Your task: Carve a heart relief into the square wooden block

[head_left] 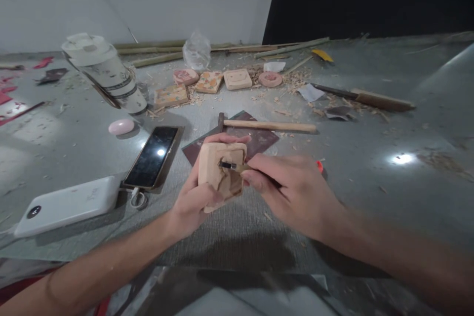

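Note:
Tilted up above the table, a pale square wooden block [212,173] has a carved hollow and dark lines on its face. My left hand [196,197] grips it around the left side, thumb on the front and fingers behind the top edge. Closed around the handle of a small carving tool [233,166] is my right hand [292,185]. The tool's dark metal tip touches the carved face of the block. Behind the block, a hammer [270,125] with a wooden handle lies across a dark reddish sheet [259,140], perhaps sandpaper.
On the left are a white power bank [70,207], a phone [151,158], a pink oval object [121,127] and a paper cup [107,71]. Several carved pieces [237,79] lie at the back among shavings. A wooden-handled knife or file [381,99] rests at right.

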`<state>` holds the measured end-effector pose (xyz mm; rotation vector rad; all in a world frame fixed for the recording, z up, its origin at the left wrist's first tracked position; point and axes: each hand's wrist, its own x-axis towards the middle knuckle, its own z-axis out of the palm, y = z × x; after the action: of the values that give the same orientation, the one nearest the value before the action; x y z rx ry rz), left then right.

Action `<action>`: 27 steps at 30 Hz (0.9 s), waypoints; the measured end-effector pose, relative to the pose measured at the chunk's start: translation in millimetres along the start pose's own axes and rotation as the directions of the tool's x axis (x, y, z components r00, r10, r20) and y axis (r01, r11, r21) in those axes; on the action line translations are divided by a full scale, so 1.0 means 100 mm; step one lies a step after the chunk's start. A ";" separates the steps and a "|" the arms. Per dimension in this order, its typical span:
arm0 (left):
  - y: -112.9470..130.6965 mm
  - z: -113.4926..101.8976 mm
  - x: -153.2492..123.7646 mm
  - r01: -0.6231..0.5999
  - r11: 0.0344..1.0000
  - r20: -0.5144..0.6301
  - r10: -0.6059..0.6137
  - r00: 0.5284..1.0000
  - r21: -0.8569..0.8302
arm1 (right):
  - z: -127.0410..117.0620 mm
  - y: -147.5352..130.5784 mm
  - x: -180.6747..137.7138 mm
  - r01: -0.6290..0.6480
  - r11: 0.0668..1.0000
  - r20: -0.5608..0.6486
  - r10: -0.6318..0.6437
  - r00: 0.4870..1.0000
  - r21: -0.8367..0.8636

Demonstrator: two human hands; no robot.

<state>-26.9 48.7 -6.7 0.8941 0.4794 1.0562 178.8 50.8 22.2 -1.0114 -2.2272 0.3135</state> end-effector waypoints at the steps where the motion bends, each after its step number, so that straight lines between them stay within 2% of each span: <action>1: 0.01 -0.01 -0.01 0.009 1.000 0.011 -0.008 1.000 -0.003 | 0.00 0.00 0.00 -0.001 1.000 -0.002 0.001 1.000 0.004; 4: 0.00 -0.05 -0.01 0.026 1.000 0.050 -0.025 0.998 -0.010 | -0.03 0.01 -0.02 0.033 0.997 -0.016 -0.034 0.999 -0.074; 8: -0.01 -0.08 0.00 0.019 1.000 0.086 -0.018 0.996 -0.006 | -0.07 0.02 -0.03 0.066 0.982 0.023 -0.063 0.998 -0.176; 14: 0.03 -0.03 0.00 0.029 1.000 0.073 -0.028 0.997 -0.007 | 0.03 0.02 -0.03 0.063 0.998 -0.021 -0.063 0.998 -0.022; 20: 0.03 0.01 -0.01 0.066 0.994 0.094 -0.059 0.994 -0.082 | 0.00 0.04 -0.03 0.167 0.949 -0.040 -0.184 0.982 -0.268; 22: 0.02 0.00 -0.02 0.077 0.993 0.086 -0.069 0.994 -0.091 | 0.00 0.04 -0.03 0.145 0.962 -0.025 -0.155 0.988 -0.231; 25: 0.01 -0.01 -0.02 0.051 0.997 0.075 -0.047 0.996 -0.057 | 0.04 0.03 -0.03 0.066 0.997 -0.003 -0.066 0.998 -0.051; 27: 0.00 -0.01 -0.02 0.036 0.999 0.057 -0.034 0.998 -0.036 | 0.07 0.02 -0.04 0.041 0.999 -0.021 -0.041 0.999 0.008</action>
<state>-28.5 47.3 -7.5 0.8773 0.4253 1.0021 176.9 49.6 14.6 -0.9589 -2.2230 0.2923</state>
